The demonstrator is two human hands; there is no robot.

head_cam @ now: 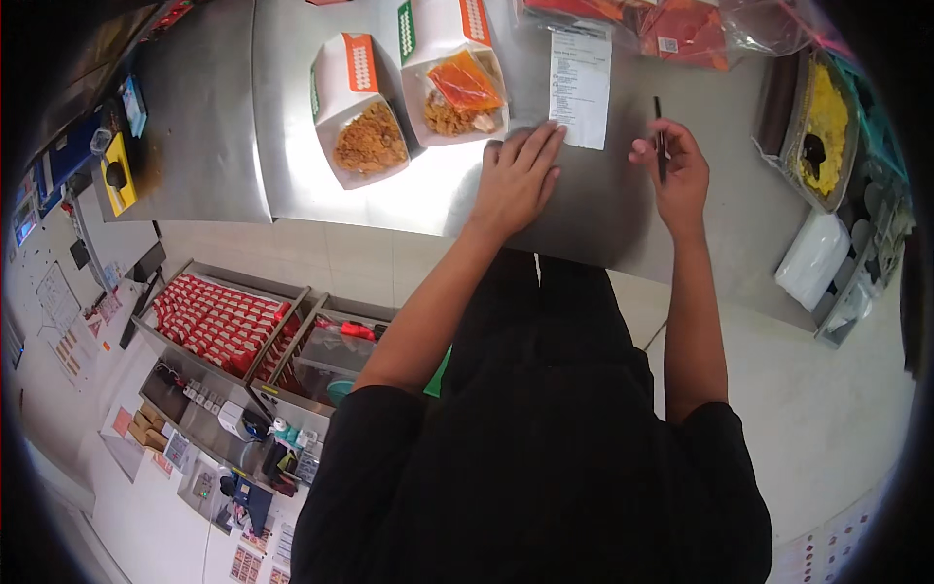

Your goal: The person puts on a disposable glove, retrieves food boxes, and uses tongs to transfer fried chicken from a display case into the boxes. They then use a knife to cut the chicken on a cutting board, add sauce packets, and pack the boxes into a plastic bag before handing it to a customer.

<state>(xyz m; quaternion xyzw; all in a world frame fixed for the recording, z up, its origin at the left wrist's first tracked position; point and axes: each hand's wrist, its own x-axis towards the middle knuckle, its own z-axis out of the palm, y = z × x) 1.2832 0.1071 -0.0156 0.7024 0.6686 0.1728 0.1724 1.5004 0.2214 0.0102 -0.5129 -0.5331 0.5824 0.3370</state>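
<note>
A printed paper receipt (581, 87) lies on the stainless steel counter (211, 109). The fingertips of my left hand (519, 175) rest at its lower left corner, palm down and holding nothing. To the right of the receipt, my right hand (680, 171) has a dark pen (660, 139) between thumb and fingers, raised upright. Left of my left hand stand two open cardboard boxes. One box (333, 71) holds fried chicken (371, 139); the other box (443, 33) holds fried chicken pieces (446, 117) under an orange sauce packet (465, 82).
Behind the receipt is a clear plastic bag (762, 25) around red boxes (682, 33). A tub of yellow food (824, 124) and a white plastic-wrapped pack (813, 259) sit at the right. A yellow holder (120, 175) is far left. A rack of red cartons (219, 317) stands behind me.
</note>
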